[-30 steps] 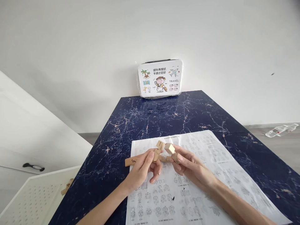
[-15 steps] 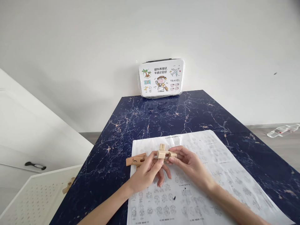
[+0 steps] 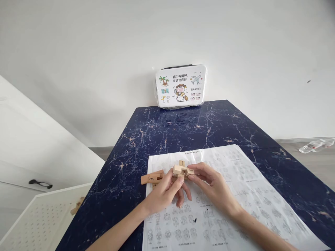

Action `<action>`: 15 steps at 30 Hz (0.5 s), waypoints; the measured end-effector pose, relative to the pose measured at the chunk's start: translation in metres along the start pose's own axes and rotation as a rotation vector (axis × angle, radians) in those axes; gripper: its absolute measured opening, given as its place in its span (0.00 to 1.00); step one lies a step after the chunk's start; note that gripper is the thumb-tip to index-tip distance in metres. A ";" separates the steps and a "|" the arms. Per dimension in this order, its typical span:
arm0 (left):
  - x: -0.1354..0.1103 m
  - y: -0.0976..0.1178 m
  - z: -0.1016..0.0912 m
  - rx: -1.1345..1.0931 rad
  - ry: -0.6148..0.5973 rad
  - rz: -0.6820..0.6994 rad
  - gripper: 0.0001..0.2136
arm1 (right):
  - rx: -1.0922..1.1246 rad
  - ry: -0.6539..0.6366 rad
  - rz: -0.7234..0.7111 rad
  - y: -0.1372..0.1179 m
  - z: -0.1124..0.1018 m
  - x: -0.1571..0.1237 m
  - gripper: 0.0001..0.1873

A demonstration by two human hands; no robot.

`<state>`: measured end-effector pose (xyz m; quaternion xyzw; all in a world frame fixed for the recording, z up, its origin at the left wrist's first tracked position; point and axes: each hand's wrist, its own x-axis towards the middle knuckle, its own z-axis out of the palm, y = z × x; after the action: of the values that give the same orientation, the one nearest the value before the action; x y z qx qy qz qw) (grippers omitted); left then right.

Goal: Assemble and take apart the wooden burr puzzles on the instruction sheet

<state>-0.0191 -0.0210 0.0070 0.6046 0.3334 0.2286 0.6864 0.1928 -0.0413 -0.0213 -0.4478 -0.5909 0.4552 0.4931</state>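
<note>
Wooden puzzle pieces [image 3: 178, 169], light in colour and notched, are fitted crosswise between my two hands above a printed sheet [image 3: 235, 188]. My left hand [image 3: 164, 191] pinches them from the left with thumb and index finger, its other fingers loosely curled below. From the right, the thumb and fingers of my right hand [image 3: 209, 181] grip a piece bearing a handwritten mark. One upright end shows a single stroke. Beside my left hand, more wooden puzzle pieces [image 3: 147, 179] with handwritten numbers lie partly on the sheet's left edge, partly hidden by that hand.
The dark blue marbled table [image 3: 178, 129] carries a white cartoon-printed case [image 3: 180, 87] against the wall. Lower left, a white perforated surface [image 3: 44, 212] holds some wooden pieces [image 3: 77, 205]. Plastic bottles [image 3: 311, 146] lie on the floor at right.
The held puzzle pieces have turned and tilted, showing a gap between them. My right hand has shifted slightly left, and the marked piece sits closer to the others.
</note>
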 end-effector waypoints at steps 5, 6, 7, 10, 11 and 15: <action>0.000 0.001 0.000 0.004 0.000 0.004 0.19 | 0.014 0.009 0.002 -0.002 0.000 0.000 0.12; 0.000 0.001 0.000 0.003 -0.001 0.007 0.19 | 0.013 0.011 -0.015 -0.002 0.000 0.000 0.12; 0.000 0.000 0.000 0.003 0.001 0.010 0.19 | 0.011 0.015 -0.032 -0.001 0.001 -0.001 0.12; 0.000 0.000 0.001 0.006 0.010 0.014 0.19 | 0.000 0.023 -0.072 0.002 0.001 -0.001 0.11; 0.000 -0.001 0.001 0.008 0.013 0.017 0.19 | -0.005 0.027 -0.081 0.003 0.001 -0.001 0.10; 0.000 -0.002 0.001 0.004 0.018 0.033 0.19 | -0.018 0.047 -0.108 0.007 0.001 -0.001 0.09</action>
<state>-0.0181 -0.0223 0.0046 0.6093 0.3300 0.2445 0.6782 0.1922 -0.0414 -0.0290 -0.4301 -0.6067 0.4118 0.5266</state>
